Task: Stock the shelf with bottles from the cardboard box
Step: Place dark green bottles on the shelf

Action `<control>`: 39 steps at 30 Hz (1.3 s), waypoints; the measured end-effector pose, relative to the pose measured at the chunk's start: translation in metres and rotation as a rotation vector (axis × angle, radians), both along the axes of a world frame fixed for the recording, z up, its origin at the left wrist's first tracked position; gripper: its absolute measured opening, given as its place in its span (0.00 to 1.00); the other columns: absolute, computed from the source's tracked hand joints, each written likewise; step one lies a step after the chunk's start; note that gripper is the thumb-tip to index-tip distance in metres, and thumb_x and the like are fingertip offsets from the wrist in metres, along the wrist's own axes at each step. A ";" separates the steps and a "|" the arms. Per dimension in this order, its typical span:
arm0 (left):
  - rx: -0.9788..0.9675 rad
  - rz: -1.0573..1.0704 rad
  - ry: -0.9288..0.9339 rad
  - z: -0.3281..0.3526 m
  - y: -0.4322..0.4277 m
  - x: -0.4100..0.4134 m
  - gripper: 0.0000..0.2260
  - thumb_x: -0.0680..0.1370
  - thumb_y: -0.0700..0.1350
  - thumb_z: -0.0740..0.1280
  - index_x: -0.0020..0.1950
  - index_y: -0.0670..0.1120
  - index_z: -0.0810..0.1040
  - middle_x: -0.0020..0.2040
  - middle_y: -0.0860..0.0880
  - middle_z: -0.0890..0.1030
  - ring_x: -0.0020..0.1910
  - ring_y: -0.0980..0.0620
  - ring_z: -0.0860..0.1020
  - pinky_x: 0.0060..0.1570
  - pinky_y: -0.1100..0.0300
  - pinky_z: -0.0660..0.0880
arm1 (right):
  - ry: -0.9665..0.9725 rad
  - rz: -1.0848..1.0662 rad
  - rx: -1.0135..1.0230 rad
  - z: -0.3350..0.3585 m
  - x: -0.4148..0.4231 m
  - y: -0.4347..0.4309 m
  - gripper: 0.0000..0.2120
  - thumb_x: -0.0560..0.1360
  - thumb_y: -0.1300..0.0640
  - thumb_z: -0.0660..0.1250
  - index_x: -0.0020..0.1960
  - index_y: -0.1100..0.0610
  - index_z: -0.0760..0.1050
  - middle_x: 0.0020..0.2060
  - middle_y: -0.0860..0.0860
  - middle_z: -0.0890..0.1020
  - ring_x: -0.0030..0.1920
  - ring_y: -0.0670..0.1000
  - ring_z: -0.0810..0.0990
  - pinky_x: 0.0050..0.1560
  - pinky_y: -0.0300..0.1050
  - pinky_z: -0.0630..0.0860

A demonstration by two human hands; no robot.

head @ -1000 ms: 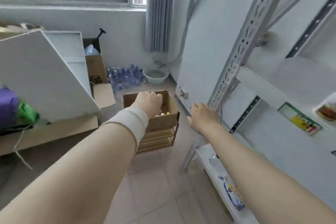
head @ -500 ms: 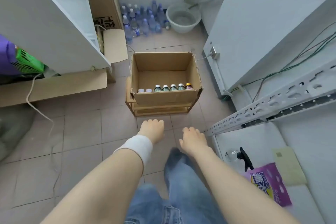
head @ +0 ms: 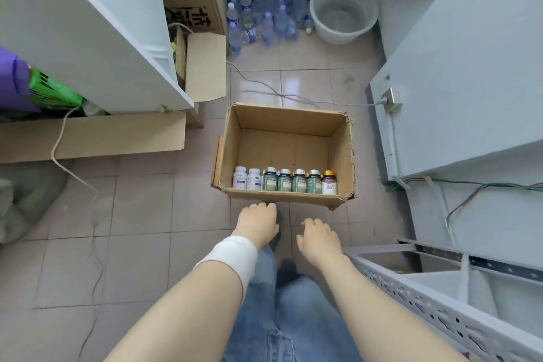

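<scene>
Tiled floor (head: 141, 214) is noted in a narrow room; water bottles (head: 264, 15) and a pale basin (head: 342, 13) are clustered at the far wall. The cardboard box (head: 288, 123) is set open on the floor ahead. Seven small bottles (head: 284, 181) are lined upright along its near inner wall: two white, four green, one gold-capped. The left hand (head: 258, 222), wrist wrapped in a white bandage (head: 232, 258), and the right hand (head: 317, 236) are held empty just short of the box's near edge, fingers relaxed and slightly spread. The shelf (head: 426, 300), with its perforated grey rail, is seen close beside the right forearm. Bare tile lies left of the box; a white panel (head: 455, 82) stands close on its right.
</scene>
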State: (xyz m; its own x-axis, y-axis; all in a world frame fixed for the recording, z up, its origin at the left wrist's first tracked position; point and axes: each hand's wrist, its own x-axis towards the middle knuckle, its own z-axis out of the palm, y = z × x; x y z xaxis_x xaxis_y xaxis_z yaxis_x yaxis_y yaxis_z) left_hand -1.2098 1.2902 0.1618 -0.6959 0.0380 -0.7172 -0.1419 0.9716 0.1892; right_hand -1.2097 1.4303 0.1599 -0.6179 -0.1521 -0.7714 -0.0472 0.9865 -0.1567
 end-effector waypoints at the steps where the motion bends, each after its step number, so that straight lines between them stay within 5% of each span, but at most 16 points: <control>1: 0.004 0.006 -0.006 -0.004 -0.005 -0.016 0.16 0.79 0.48 0.60 0.65 0.43 0.69 0.64 0.43 0.74 0.63 0.42 0.73 0.60 0.51 0.69 | 0.010 -0.026 -0.007 -0.002 -0.017 -0.003 0.20 0.79 0.52 0.56 0.69 0.58 0.64 0.66 0.57 0.70 0.67 0.58 0.68 0.65 0.51 0.67; 9: 0.160 0.331 -0.138 -0.076 -0.030 -0.118 0.17 0.79 0.46 0.60 0.67 0.45 0.68 0.64 0.45 0.75 0.62 0.45 0.75 0.56 0.54 0.72 | 0.055 -0.108 -0.113 -0.072 -0.127 -0.027 0.23 0.77 0.49 0.61 0.69 0.57 0.66 0.65 0.55 0.72 0.67 0.56 0.69 0.65 0.48 0.66; 15: 0.120 0.507 -0.202 -0.212 -0.042 -0.149 0.22 0.79 0.52 0.62 0.68 0.43 0.65 0.65 0.42 0.70 0.64 0.43 0.71 0.62 0.50 0.70 | -0.010 0.153 -0.116 -0.207 -0.180 -0.041 0.34 0.73 0.43 0.66 0.73 0.56 0.60 0.70 0.56 0.66 0.74 0.57 0.58 0.72 0.49 0.56; 21: 0.199 0.504 -0.261 -0.266 -0.049 -0.161 0.22 0.75 0.57 0.66 0.64 0.46 0.71 0.62 0.44 0.73 0.62 0.45 0.72 0.60 0.54 0.70 | -0.230 0.331 -0.093 -0.257 -0.208 -0.036 0.33 0.69 0.38 0.67 0.68 0.54 0.66 0.62 0.54 0.75 0.63 0.57 0.70 0.60 0.49 0.66; 29: 0.330 0.788 -0.148 -0.234 -0.058 -0.163 0.20 0.75 0.51 0.69 0.62 0.42 0.73 0.61 0.44 0.74 0.58 0.47 0.75 0.57 0.58 0.72 | -0.247 -0.051 -0.279 -0.236 -0.202 -0.022 0.31 0.65 0.46 0.76 0.64 0.50 0.69 0.60 0.50 0.76 0.62 0.53 0.71 0.60 0.48 0.70; 39: 0.718 1.074 0.172 -0.062 -0.061 -0.196 0.14 0.78 0.51 0.64 0.61 0.47 0.75 0.57 0.50 0.78 0.56 0.54 0.76 0.53 0.62 0.74 | -0.118 -0.931 -0.748 -0.070 -0.207 0.001 0.25 0.71 0.63 0.71 0.65 0.49 0.69 0.52 0.50 0.76 0.52 0.50 0.77 0.50 0.44 0.77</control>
